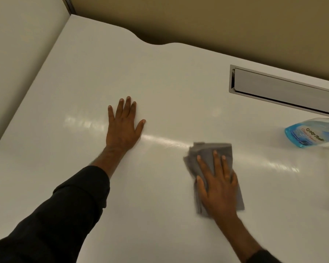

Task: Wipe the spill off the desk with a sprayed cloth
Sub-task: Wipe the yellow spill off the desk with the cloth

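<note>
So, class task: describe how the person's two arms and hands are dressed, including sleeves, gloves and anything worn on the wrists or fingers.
Both hands are bare, with no gloves. The left hand comes from a long dark, nearly black sleeve whose cuff sits pushed back up the forearm, leaving the wrist uncovered. The right hand shows only a sliver of dark sleeve at the bottom edge. No rings, watches or bracelets are visible.

Your folded grey fabric cloth lies flat on the glossy white desk, blue spray bottle at its two o'clock.
</note>
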A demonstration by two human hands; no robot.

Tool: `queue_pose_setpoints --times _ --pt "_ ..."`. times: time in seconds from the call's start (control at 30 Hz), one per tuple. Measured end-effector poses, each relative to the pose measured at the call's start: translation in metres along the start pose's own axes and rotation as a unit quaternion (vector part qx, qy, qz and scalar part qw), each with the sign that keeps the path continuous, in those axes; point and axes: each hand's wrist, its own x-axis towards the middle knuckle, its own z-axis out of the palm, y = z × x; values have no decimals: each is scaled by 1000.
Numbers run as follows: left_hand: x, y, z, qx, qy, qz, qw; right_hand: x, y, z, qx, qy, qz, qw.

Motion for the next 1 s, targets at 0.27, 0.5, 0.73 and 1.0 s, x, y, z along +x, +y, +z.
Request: queue_pose_setpoints --times 0.27,0.5,0.73,1.0 --pt "2 2 -6 9 -14 -4 1000 -24 -103 27 15 2 -138 990" --pt "1 3 -5 7 -17 3 1000 128 -107 -7 37 23 -1 999" --pt "2 1 -4 -4 -21 -2 1000 87 12 -19 5 32 93 995" --pt "2 3 -6 -5 -24 -3 1000 -29 -50 29 -22 15 -75 997"
